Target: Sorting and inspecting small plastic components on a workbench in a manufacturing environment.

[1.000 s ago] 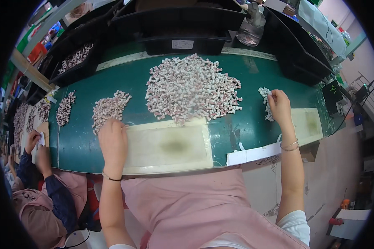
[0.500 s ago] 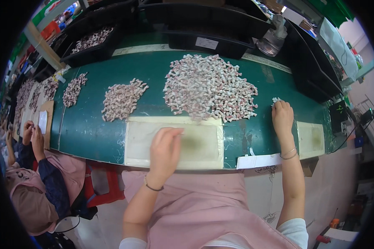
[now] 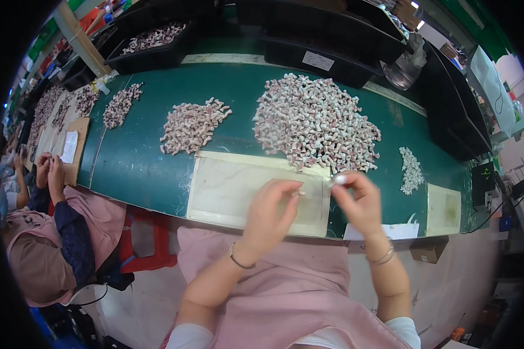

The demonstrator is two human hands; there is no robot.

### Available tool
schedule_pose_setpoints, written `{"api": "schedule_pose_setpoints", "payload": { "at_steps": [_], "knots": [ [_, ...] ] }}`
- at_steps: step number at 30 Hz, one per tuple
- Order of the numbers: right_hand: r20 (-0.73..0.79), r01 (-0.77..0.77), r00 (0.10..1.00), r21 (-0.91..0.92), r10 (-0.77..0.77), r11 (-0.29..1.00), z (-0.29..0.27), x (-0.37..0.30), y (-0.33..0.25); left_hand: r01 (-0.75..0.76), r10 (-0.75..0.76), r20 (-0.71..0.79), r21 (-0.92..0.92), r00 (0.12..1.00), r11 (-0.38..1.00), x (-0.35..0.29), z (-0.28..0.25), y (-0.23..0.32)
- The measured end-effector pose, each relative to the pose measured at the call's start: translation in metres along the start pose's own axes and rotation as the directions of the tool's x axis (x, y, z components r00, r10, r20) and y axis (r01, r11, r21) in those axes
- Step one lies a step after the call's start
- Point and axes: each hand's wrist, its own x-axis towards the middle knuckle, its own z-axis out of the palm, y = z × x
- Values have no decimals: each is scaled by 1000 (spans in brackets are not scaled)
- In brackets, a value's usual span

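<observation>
Pinched at the fingertips of the left hand (image 3: 269,214), a small pale piece (image 3: 300,193), held over the cream mat (image 3: 244,189); lying to the left of the right hand (image 3: 361,205) and slightly nearer to the front edge of the green worktop (image 3: 142,166); long axis apparently directed across, toward the right hand, but too small to tell surely; pinched in the right hand also, a white bit (image 3: 339,180), blurred, so cannot tell its axis; between both held things, only a narrow gap, without touching; just beyond the fingers, the large heap of knobbly pieces (image 3: 315,121), nearer to the right hand than to the left; farther right, apart from both hands, a little pile of white pieces (image 3: 411,171); to the far left, a beige pile (image 3: 193,125).
</observation>
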Motion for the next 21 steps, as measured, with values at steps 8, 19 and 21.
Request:
{"api": "schedule_pose_setpoints", "payload": {
  "at_steps": [8, 19, 21],
  "knots": [
    [122, -116, 990, 492, 63, 863, 51, -8, -15, 42, -42, 6, -82, 999, 996, -2, -5, 11],
    [38, 90, 993, 343, -109, 935, 53, -16, -19, 47, -49, -18, -120, 999, 992, -4, -3, 13],
    [-34, 151, 988, 287, -147, 946, 57, -20, -22, 37, -38, -8, -135, 999, 990, -4, -2, 12]
  ]
}}
